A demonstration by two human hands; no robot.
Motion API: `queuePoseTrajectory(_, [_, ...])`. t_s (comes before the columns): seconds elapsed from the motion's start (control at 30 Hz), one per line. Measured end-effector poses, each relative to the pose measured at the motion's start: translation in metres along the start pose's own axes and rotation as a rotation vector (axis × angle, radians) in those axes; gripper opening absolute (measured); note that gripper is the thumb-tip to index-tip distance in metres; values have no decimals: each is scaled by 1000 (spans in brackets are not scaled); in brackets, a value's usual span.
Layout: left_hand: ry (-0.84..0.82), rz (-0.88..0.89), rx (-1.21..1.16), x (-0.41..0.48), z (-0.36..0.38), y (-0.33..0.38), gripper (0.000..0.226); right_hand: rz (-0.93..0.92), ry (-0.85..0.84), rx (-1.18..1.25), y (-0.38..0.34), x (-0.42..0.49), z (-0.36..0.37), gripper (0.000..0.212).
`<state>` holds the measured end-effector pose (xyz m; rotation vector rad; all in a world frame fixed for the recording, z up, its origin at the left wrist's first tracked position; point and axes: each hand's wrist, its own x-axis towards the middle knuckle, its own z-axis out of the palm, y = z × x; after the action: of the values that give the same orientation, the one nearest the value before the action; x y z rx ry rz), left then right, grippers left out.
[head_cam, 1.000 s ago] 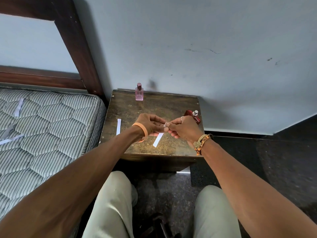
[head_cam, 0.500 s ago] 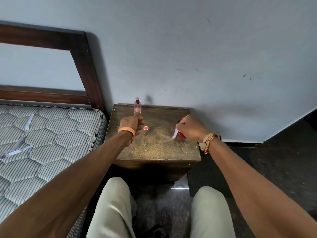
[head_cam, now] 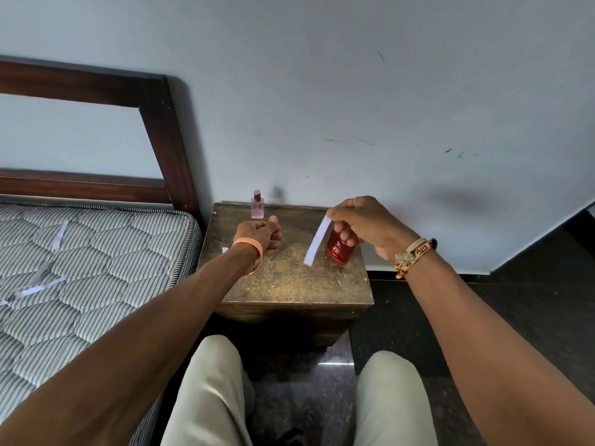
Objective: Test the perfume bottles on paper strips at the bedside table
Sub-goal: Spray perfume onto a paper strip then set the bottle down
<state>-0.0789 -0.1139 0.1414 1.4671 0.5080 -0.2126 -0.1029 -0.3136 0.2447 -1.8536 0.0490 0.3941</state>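
My right hand (head_cam: 363, 226) grips a round red perfume bottle (head_cam: 339, 251) just above the right side of the wooden bedside table (head_cam: 289, 284). Its thumb and forefinger also pinch a white paper strip (head_cam: 317, 241), which hangs down to the left of the bottle. My left hand (head_cam: 260, 235) rests over the table's left middle with the fingers loosely curled and the thumb up. I see nothing in it, and the red cap is hidden. A small pink perfume bottle (head_cam: 257, 206) stands upright at the table's back edge, just beyond my left hand.
Another paper strip's end (head_cam: 224, 250) peeks out beside my left wrist. The bed's mattress (head_cam: 96, 268) touches the table on the left, with several strips (head_cam: 38, 288) lying on it. A dark wooden headboard (head_cam: 167, 149) and the wall stand behind. My knees are below the table's front edge.
My hands have parted. The left hand set a red cap on the table and now covers that spot. The right hand has lifted the red bottle together with the strip.
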Motion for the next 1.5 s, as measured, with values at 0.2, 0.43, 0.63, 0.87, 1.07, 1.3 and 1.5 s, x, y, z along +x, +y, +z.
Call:
queuePoseTrajectory(0.2, [2, 0, 56, 5, -2, -6, 27, 104, -50, -399, 13, 8, 6, 23])
queuePoseTrajectory(0.43, [-23, -16, 80, 11, -4, -14, 22, 113, -57, -174, 25, 18, 9, 19])
queuePoseTrajectory(0.63, [-31, -31, 99, 20, -6, -15, 21, 80, -63, -204, 40, 14, 14, 11])
queuePoseTrajectory(0.87, [-21, -41, 99, 24, -6, -21, 19, 156, -154, -343, 40, 21, 9, 20])
queuePoseTrajectory(1.07, [-13, -53, 106, 31, -1, -29, 18, 109, -151, 247, 40, 31, 2, 16])
queuePoseTrajectory(1.3, [-59, -80, 116, 43, 9, -40, 16, 154, -215, 25, 57, 38, 11, 17])
queuePoseTrajectory(1.5, [-113, -122, 47, 62, 22, -44, 12, 46, -74, -252, 67, 65, 8, 7])
